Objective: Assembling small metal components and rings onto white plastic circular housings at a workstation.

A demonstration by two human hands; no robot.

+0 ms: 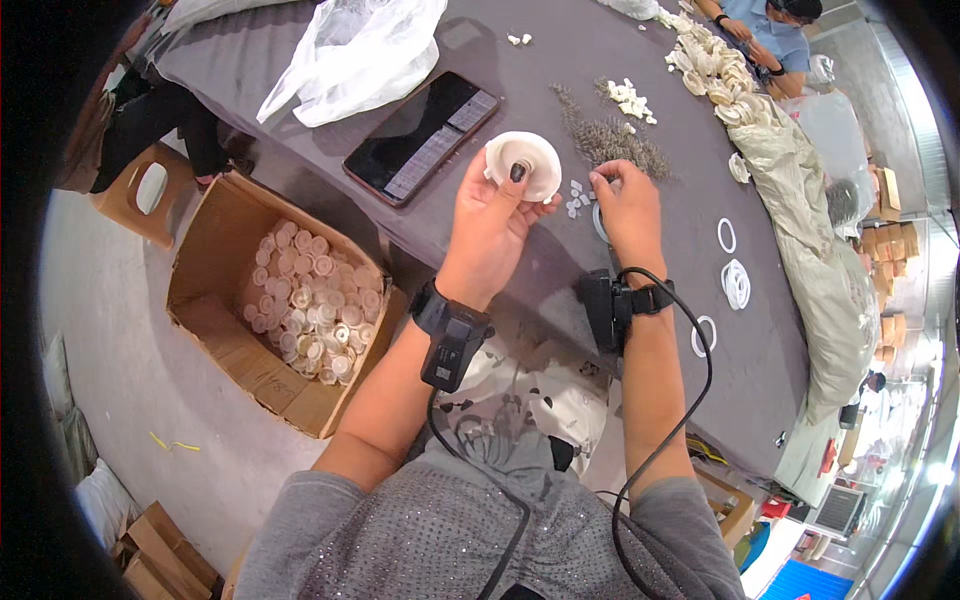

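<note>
My left hand (490, 225) holds a round white plastic cap (524, 162) above the grey table (300, 60), thumb pressed on its centre. To its right, my right hand (625, 205) rests fingers-down on the table, pinching at small white pieces (575, 197) beside a thin white ring (597, 222) that it partly hides. What the fingertips hold cannot be made out. A heap of small grey springs (615, 140) lies just beyond both hands. Both wrists wear black bands with cables.
A black phone (420, 135) and a clear plastic bag (350, 50) lie left of the hands. White rings (735, 282) lie to the right, white caps (715, 70) farther back. An open cardboard box of caps (305, 305) stands on the floor. Another person (765, 30) sits opposite.
</note>
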